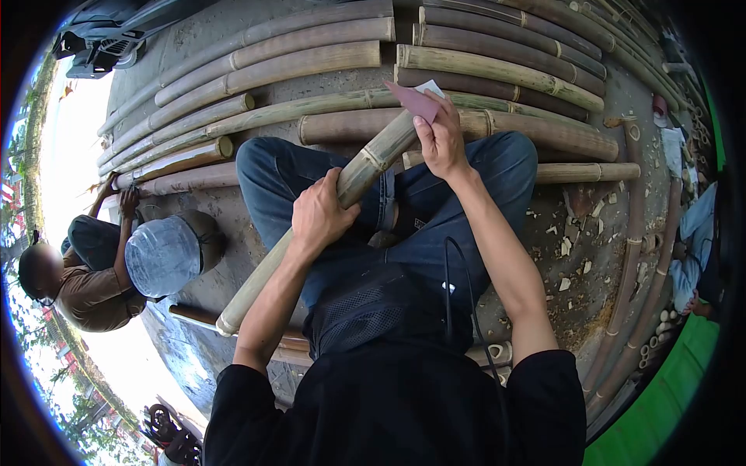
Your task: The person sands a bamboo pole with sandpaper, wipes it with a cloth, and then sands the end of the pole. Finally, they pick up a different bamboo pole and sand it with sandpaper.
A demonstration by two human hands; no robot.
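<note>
A bamboo pole (357,174) slants across my lap, its lower end beside my left forearm and its upper end between my knees. My left hand (320,208) is wrapped around the pole just below a ring-shaped node. Near the upper end, my right hand (441,141) pinches a folded sheet of reddish sandpaper (417,103) with a pale back. The sandpaper lies over the pole's end and hides the tip. Both hands are closed.
Several bamboo poles (311,60) lie in rows on the ground ahead. At left, another person (101,287) sits near a clear plastic container (163,256). Pale chips (566,247) litter the ground at right, near long poles (631,264). A person's blue clothing (694,241) shows at far right.
</note>
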